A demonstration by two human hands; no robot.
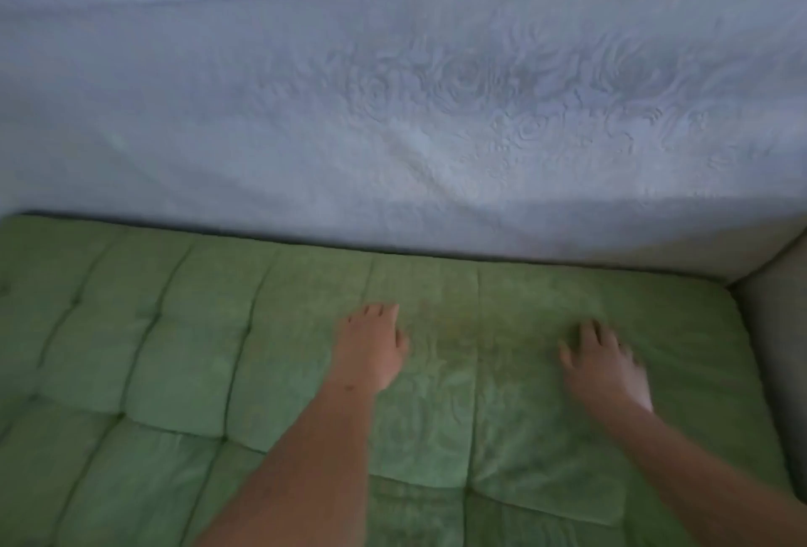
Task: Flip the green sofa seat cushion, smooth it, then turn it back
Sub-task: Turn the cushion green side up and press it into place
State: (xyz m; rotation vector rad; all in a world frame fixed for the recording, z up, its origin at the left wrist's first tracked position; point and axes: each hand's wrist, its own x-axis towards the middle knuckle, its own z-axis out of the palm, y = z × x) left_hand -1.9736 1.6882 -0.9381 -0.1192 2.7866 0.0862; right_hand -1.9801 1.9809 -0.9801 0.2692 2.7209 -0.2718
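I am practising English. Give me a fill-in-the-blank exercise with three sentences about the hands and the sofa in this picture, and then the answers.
1. The left hand and the right hand both lie flat on a seat cushion whose colour is ___.
2. The sofa's armrest is nearer to the ___ hand.
3. The cushion is touched by ___ hands.

Missing words: green; right; two.

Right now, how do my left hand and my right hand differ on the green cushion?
The left hand has its fingers close together; the right hand spreads them. The left hand lies farther from the sofa arm; the right hand lies nearer it. Both rest palm down on the green cushion, fingers straight.
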